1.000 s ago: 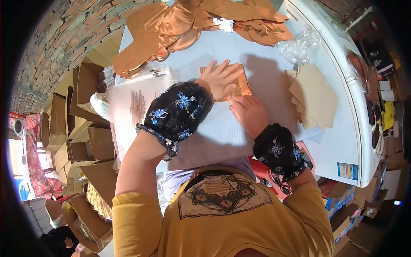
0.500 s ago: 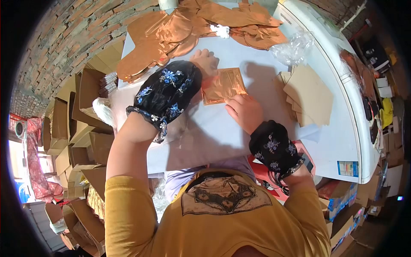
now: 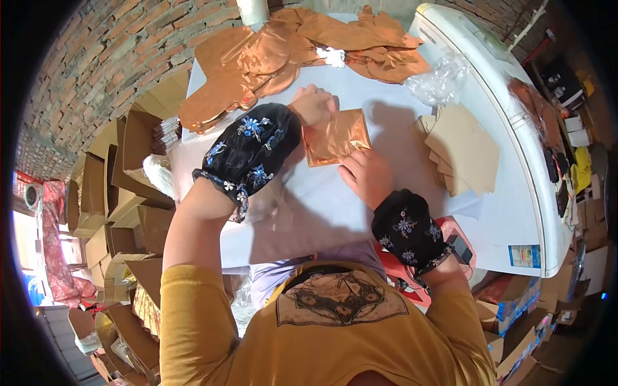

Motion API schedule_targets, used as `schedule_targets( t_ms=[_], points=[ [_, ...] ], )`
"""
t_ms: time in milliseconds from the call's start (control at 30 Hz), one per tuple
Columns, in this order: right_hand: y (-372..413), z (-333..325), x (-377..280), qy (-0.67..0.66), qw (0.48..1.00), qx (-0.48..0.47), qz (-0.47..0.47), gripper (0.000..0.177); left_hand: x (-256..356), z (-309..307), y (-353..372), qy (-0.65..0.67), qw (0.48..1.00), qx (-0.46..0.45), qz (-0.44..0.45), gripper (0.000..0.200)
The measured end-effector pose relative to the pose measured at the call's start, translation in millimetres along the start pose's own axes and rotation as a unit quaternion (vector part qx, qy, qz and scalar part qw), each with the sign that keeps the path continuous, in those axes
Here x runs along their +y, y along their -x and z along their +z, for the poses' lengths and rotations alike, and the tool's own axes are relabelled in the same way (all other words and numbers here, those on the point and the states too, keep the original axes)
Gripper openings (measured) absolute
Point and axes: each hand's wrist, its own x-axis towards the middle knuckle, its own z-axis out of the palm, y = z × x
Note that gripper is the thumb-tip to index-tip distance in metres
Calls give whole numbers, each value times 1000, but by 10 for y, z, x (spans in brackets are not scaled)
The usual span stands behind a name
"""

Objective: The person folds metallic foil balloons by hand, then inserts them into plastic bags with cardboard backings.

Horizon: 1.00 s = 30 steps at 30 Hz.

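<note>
A square packet in shiny copper-coloured film (image 3: 336,136) lies on the white table (image 3: 309,219). My left hand (image 3: 314,106) is at the packet's upper left corner, its fingers bent; whether they hold anything is hidden. At the packet's lower right edge, my right hand (image 3: 365,175) has its fingertips on the film, closed around that edge. Large loose sheets of copper film (image 3: 257,58) spread over the back of the table. Squares of brown card (image 3: 462,149) are stacked to the right.
Crumpled clear plastic (image 3: 439,78) lies at the back right, beside a white appliance (image 3: 515,148). A small white crumpled thing (image 3: 332,56) rests by the film sheets. Open cardboard boxes (image 3: 138,151) stand left of the table, and a pink-red object (image 3: 458,241) is below its right front.
My left hand has shifted slightly right along the packet's top edge. The whole view has tilted a little, and my right hand keeps its place at the packet's lower edge.
</note>
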Motion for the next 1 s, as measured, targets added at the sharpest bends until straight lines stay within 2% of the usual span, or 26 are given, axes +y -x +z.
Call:
schedule_targets(
  t_ms=[33,67,133,167,233,300,367,467,500,600,633,733,767,867,900,1000],
  points=[
    [-9,5,0,4,1000,-1,3,13,1,-93,-19,35,998,-46,8,19],
    [0,3,-4,7,1000,-2,6,14,-15,-109,-26,111,990,-86,-20,21],
    [12,4,-10,9,1000,-2,7,14,-49,-102,-3,262,948,-164,-76,27],
    [11,7,-7,7,1000,0,5,14,-68,-96,14,228,964,-132,-33,31],
    [8,9,-4,5,1000,6,2,14,-120,-10,36,302,950,-80,-9,30],
    [12,8,-6,4,1000,13,1,14,-172,-6,12,252,960,-121,-22,30],
    [21,2,-11,-1,1000,6,9,15,-99,-238,-87,69,963,-252,-69,32],
    [39,19,6,-3,1000,10,12,19,-159,-264,-58,196,910,-279,-237,36],
    [34,27,12,-2,1000,14,13,20,-104,-337,41,316,867,-275,-270,40],
    [33,18,-23,8,999,1,42,25,20,-477,246,435,805,-316,-250,46],
    [38,25,-11,4,999,7,37,27,123,-469,321,432,803,-301,-280,54],
    [49,48,-1,-4,999,18,33,32,207,-312,529,419,825,-227,-303,48],
    [41,45,-12,-3,999,18,36,32,199,-285,535,447,801,-241,-317,42],
    [27,19,-60,4,999,24,37,35,374,-208,618,489,784,-151,-351,38],
    [16,12,-77,10,999,28,35,36,483,-260,632,552,743,-132,-356,32],
    [39,86,-135,32,997,40,65,31,466,-151,576,627,695,-139,-323,28]
  ],
)
